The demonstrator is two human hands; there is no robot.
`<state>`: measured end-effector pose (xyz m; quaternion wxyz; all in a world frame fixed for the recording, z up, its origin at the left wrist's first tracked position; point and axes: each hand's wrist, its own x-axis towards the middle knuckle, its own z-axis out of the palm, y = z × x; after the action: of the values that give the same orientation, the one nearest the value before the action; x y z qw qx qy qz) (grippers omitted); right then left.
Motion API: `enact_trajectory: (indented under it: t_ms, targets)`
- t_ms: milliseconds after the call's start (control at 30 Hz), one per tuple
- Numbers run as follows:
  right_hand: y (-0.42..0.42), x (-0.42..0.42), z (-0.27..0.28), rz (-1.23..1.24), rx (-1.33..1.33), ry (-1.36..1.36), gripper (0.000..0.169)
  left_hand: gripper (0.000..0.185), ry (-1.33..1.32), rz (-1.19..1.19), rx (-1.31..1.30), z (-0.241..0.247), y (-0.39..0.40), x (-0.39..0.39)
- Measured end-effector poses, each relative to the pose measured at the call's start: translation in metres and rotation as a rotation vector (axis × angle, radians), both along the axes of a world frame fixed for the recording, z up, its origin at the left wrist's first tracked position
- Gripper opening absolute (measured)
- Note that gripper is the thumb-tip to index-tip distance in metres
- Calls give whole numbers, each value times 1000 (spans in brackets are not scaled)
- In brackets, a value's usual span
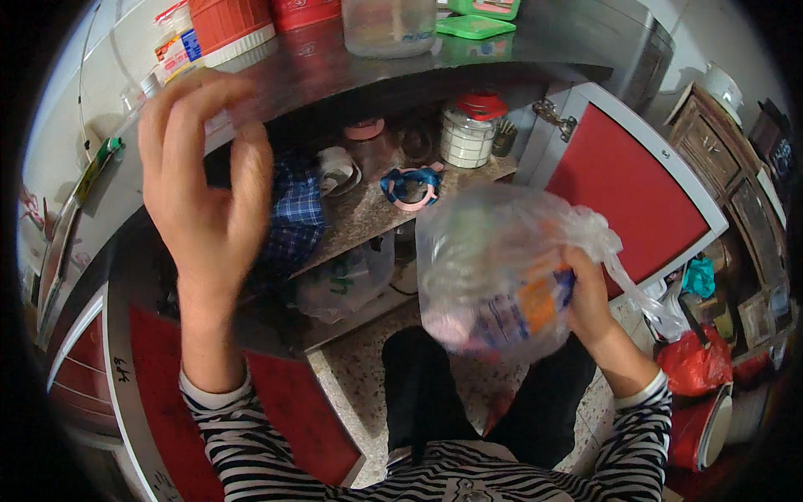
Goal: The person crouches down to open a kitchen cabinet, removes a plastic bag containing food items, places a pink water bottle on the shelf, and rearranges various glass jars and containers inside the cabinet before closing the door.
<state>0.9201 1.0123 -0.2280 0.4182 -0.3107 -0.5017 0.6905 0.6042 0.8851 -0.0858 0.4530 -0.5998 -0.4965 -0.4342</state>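
My right hand (pixel 588 301) grips a knotted, translucent plastic bag (pixel 495 270) by its right side, over my knees. Packets in orange, blue and pink show faintly through the film; what they are I cannot tell. My left hand (pixel 204 163) is raised near the counter's front edge, fingers curled apart with nothing between them. Beyond it, a blue checked cloth (pixel 295 207) hangs over the cabinet shelf (pixel 370 232). On that shelf lie a pink ring with dark blue wrapping (pixel 411 187) and a white roll or strap (pixel 337 169). A red-lidded jar of white contents (pixel 470 132) stands further right.
An open red cabinet door (pixel 633 188) stands to the right, another red door (pixel 276 401) at lower left. The dark countertop (pixel 301 75) holds a red-orange container (pixel 229 28), a clear tub (pixel 389 28) and a green box lid (pixel 475 27). A red bag (pixel 696 361) lies at far right.
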Motion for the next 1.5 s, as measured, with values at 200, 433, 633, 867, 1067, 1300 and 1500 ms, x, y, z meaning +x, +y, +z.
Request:
enact_trajectory:
  t_ms: [200,433,633,867,1067,1300,1500]
  targets:
    - [46,-29,10,-110,129,203,35,20,22,362,-140,10,11,-39]
    - [106,-61,-4,-250,202,410,35,21,-272,181,-216,11,18,-45]
    - [140,-90,2,-228,169,548,33,22,-254,328,-240,13,24,-48]
    - [172,-142,4,-322,72,759,25,19,-203,576,-268,13,29,-33]
    - [183,-178,10,-404,44,851,20,18,-198,608,-316,14,32,-31]
    - [212,-221,2,-452,104,827,14,20,-249,598,-326,12,30,-29]
    - [266,-264,-33,-346,357,769,22,21,-215,606,-358,14,29,-29]
